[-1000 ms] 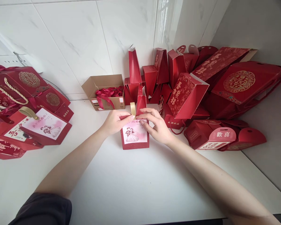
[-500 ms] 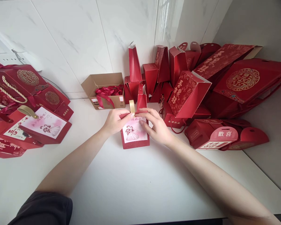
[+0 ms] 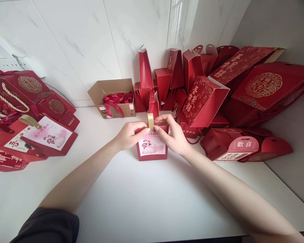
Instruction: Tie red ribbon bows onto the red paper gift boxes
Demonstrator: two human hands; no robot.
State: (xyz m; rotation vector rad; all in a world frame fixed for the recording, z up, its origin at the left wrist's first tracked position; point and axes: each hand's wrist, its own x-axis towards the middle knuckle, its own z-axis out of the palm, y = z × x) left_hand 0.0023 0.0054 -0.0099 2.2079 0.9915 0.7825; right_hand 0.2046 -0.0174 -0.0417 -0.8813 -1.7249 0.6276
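Observation:
A small red gift box [image 3: 152, 157] stands on the white table in front of me. Its front carries a pink-and-white panel with a drawn bridal couple, and a gold strap handle [image 3: 150, 120] loops up from its top edge. My left hand [image 3: 131, 135] pinches the box's top edge at the left of the handle, thumb in front and fingers behind. From the other side my right hand [image 3: 173, 135] grips the top edge close to the handle's base, its thumb on the front. Fingers behind the box are partly hidden.
An open cardboard box [image 3: 119, 109] of dark red ribbon stands near the wall. Several red boxes [image 3: 205, 101] are piled at the right. Other decorated boxes, including one with a matching couple panel [image 3: 50, 132], crowd the left. White table surface [image 3: 131, 199] lies in front.
The gift box and its gold handle have shifted slightly right. My left hand has moved right along with it, and my right thumb has come in closer to the handle's base.

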